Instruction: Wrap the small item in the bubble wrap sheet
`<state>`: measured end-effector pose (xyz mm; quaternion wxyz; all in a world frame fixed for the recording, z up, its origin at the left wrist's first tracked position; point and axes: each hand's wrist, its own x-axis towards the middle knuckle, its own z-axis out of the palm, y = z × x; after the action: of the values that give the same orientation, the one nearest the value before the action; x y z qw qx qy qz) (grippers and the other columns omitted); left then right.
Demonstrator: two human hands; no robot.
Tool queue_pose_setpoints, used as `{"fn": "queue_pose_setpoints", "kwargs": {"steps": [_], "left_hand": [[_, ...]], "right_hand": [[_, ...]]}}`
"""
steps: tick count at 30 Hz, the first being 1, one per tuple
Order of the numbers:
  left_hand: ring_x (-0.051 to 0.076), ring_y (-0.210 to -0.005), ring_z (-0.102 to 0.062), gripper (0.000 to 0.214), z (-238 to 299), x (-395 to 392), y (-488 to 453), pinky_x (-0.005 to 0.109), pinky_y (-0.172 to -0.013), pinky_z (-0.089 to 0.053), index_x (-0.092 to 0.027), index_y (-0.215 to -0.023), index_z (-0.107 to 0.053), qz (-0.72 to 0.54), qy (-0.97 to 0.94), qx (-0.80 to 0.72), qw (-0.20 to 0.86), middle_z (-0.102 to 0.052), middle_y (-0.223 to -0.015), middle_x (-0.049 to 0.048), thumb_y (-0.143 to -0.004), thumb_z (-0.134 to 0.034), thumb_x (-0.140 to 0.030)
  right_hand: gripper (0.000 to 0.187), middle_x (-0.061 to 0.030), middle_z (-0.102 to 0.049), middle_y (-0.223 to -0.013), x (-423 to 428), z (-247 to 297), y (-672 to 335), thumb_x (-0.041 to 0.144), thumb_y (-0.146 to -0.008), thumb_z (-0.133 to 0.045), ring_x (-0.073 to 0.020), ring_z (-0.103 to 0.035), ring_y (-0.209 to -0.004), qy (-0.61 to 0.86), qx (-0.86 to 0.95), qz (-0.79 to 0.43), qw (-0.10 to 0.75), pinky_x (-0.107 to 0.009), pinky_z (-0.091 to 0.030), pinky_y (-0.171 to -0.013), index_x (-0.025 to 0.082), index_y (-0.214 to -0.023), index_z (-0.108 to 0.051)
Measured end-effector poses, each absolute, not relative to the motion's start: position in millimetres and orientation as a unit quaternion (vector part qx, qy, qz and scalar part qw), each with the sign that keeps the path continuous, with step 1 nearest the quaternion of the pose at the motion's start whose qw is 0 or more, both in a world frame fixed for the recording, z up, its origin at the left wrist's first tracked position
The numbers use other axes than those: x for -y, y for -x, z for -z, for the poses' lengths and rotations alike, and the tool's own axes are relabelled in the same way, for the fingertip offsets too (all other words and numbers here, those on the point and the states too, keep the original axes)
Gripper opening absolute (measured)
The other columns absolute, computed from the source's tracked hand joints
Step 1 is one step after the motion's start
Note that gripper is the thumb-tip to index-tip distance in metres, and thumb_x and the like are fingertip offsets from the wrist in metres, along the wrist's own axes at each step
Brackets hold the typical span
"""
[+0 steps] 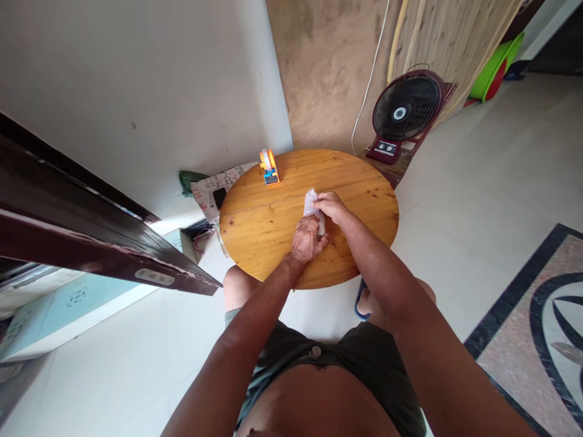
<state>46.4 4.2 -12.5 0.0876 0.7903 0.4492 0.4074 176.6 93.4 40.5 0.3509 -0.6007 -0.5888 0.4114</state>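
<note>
A narrow, whitish piece of bubble wrap [311,199] lies near the middle of the round wooden table [264,237]. My left hand [308,238] rests over its lower part, fingers curled onto it and partly hiding it. From the right, my right hand [331,205] pinches its upper edge between thumb and fingers. Whether anything is wrapped inside cannot be made out. Beyond my hands, toward the table's far left edge, stands an orange and blue tape dispenser [269,168].
A dark red fan [407,109] stands past the table's far right side. To the left are a printed sack [212,191] with a dark phone-like object [220,198] and a dark door [150,255]. My knees are under the near edge.
</note>
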Motion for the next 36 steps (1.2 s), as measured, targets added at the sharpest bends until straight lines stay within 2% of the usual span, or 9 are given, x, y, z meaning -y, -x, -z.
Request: {"fn": "queue_pose_setpoints", "kwargs": {"steps": [6,11,17,23,27,30,34,36], "left_hand": [[0.033,-0.115,-0.065,0.034,11,-8,-46,0.053,-0.099,-0.057,-0.023,-0.105,-0.057,-0.399,-0.795,-0.448,0.093,-0.066,-0.113,0.0138,-0.075,-0.072,-0.027],[0.033,-0.113,-0.064,0.038,13,-9,-47,0.053,-0.099,-0.056,-0.022,-0.109,-0.056,-0.402,-0.792,-0.45,0.094,-0.065,-0.11,0.0134,-0.074,-0.071,-0.025],[0.032,-0.111,-0.065,0.034,14,-7,-49,0.054,-0.1,-0.056,-0.025,-0.105,-0.054,-0.4,-0.786,-0.462,0.096,-0.065,-0.112,0.0121,-0.075,-0.07,-0.026],[0.029,-0.107,-0.066,0.032,12,-6,-49,0.051,-0.098,-0.057,-0.026,-0.102,-0.054,-0.396,-0.787,-0.463,0.095,-0.064,-0.108,0.0103,-0.075,-0.07,-0.026],[0.029,-0.103,-0.066,0.028,10,-4,-49,0.05,-0.096,-0.056,-0.024,-0.1,-0.053,-0.375,-0.792,-0.473,0.087,-0.064,-0.102,0.0098,-0.077,-0.068,-0.029],[0.029,-0.104,-0.066,0.028,8,-3,-49,0.049,-0.097,-0.055,-0.023,-0.1,-0.051,-0.359,-0.794,-0.483,0.083,-0.064,-0.101,0.0094,-0.078,-0.067,-0.029],[0.03,-0.105,-0.065,0.027,5,-2,-50,0.05,-0.097,-0.055,-0.023,-0.1,-0.05,-0.345,-0.793,-0.493,0.095,-0.065,-0.102,0.0111,-0.079,-0.066,-0.029],[0.031,-0.109,-0.064,0.026,3,-1,-50,0.052,-0.1,-0.053,-0.023,-0.099,-0.05,-0.342,-0.793,-0.494,0.099,-0.064,-0.106,0.0129,-0.079,-0.067,-0.029]], "right_hand": [[0.008,-0.0003,-0.065,-0.068,-104,-37,-181,0.024,-0.071,-0.071,-0.015,-0.06,-0.065,0.668,0.602,-0.323,0.294,-0.024,-0.046,-0.063,0.017,-0.071,-0.071],[0.016,0.0001,-0.061,-0.065,-114,-34,-186,0.029,-0.067,-0.078,-0.0172,-0.059,-0.068,0.702,0.611,-0.267,0.249,-0.027,-0.045,-0.065,0.019,-0.065,-0.066],[0.018,0.0055,-0.054,-0.06,-116,-35,-188,0.027,-0.064,-0.076,-0.0126,-0.051,-0.061,0.649,0.614,-0.343,0.291,-0.024,-0.042,-0.062,0.02,-0.063,-0.061],[0.022,0.0072,-0.055,-0.062,-116,-40,-186,0.02,-0.059,-0.077,-0.0098,-0.048,-0.06,0.619,0.609,-0.394,0.301,-0.022,-0.041,-0.061,0.019,-0.065,-0.057],[0.022,0.0059,-0.061,-0.067,-119,-39,-183,0.018,-0.059,-0.08,-0.0107,-0.053,-0.064,0.622,0.611,-0.387,0.3,-0.023,-0.044,-0.066,0.018,-0.072,-0.062],[0.028,0.0025,-0.068,-0.079,-124,-33,-183,0.02,-0.06,-0.084,-0.014,-0.06,-0.074,0.645,0.616,-0.346,0.291,-0.025,-0.048,-0.075,0.018,-0.083,-0.068],[0.057,-0.0064,-0.073,-0.113,-130,-25,-186,0.02,-0.06,-0.087,-0.0191,-0.066,-0.1,0.65,0.606,-0.334,0.314,-0.029,-0.05,-0.091,0.016,-0.114,-0.07],[0.068,-0.0081,-0.071,-0.122,-130,-26,-187,0.019,-0.059,-0.087,-0.02,-0.066,-0.106,0.629,0.603,-0.364,0.329,-0.029,-0.05,-0.093,0.016,-0.124,-0.067]]}}
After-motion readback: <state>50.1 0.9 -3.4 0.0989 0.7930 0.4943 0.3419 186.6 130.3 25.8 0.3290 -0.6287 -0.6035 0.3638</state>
